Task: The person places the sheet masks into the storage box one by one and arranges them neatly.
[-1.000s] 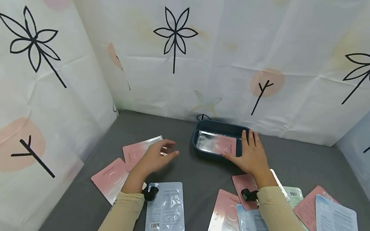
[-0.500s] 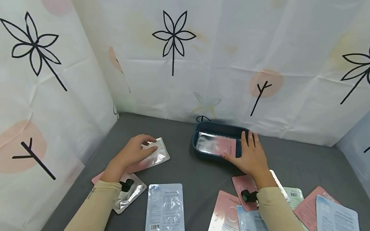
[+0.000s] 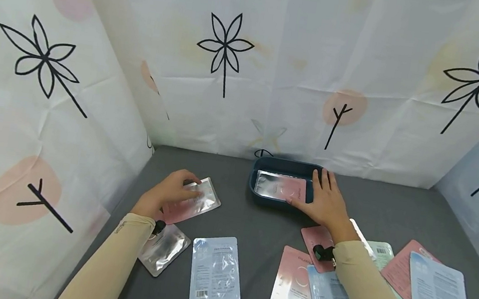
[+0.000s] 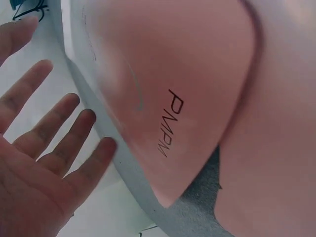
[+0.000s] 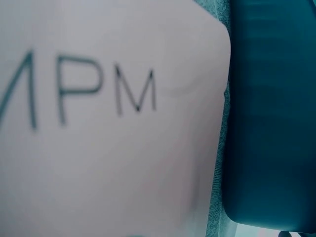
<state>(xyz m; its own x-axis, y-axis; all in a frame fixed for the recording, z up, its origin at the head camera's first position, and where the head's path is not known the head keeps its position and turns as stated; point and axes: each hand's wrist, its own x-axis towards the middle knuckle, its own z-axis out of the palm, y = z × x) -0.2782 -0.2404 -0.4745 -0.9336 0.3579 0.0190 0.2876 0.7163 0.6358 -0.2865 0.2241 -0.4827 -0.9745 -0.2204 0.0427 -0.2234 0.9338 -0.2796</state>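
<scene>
left hand [image 3: 170, 188] over pink packet [image 3: 190, 210], which lies flat on grey table [image 3: 252, 262], left of tray [image 3: 287, 166]. left wrist view: fingers [image 4: 66, 108] nearly straight, spread, pinching nothing; whether the tips touch the packet, cannot tell.

right hand [image 3: 328, 201] lies at the tray's right end, fingers spread, thumb by the near rim; how hard it presses, cannot tell. tray packet [image 3: 281, 187] lies flat inside.

step in hand looks like taking hold of the pink packet. its corner seems to lap lower packet [image 3: 164, 251], so best raised rather than dragged, lest both shift. foil likely slick and flat to the cloth: work fingertips under the far edge, thumb on top, then pinch. blue packet [image 3: 216, 273] sits well apart, little bother. light pressure from the right hand should steady the tray.
</scene>
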